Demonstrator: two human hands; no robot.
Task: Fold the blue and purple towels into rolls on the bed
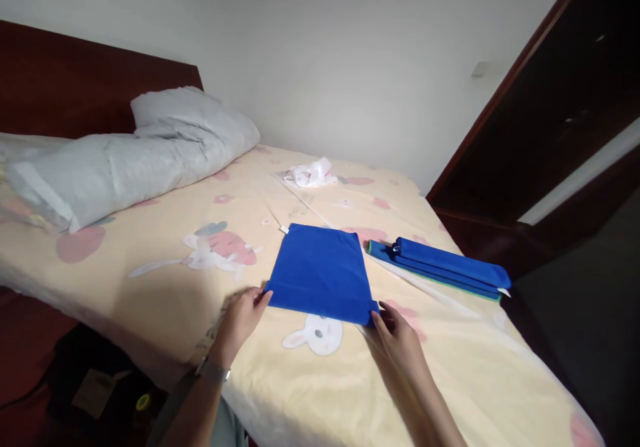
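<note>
A blue cloth [320, 264] lies flat on the bed, its near edge folded over in a narrow band. A small white tag [285, 230] sticks out at its far left corner. My left hand [246, 317] pinches the near left corner of the cloth between thumb and fingers. At the near right corner, my right hand [395, 330] grips the folded edge the same way. To the right lie several folded blue cloths [450, 264], stacked in a long strip; a lower one has a green edge.
The bed sheet [280, 387] is pale yellow with rabbit prints. A grey quilt [165, 157] is heaped at the left before a dark headboard [90, 80]. A crumpled white plastic bag [311, 173] rests farther back. A black bag [95, 374] is on the floor at lower left.
</note>
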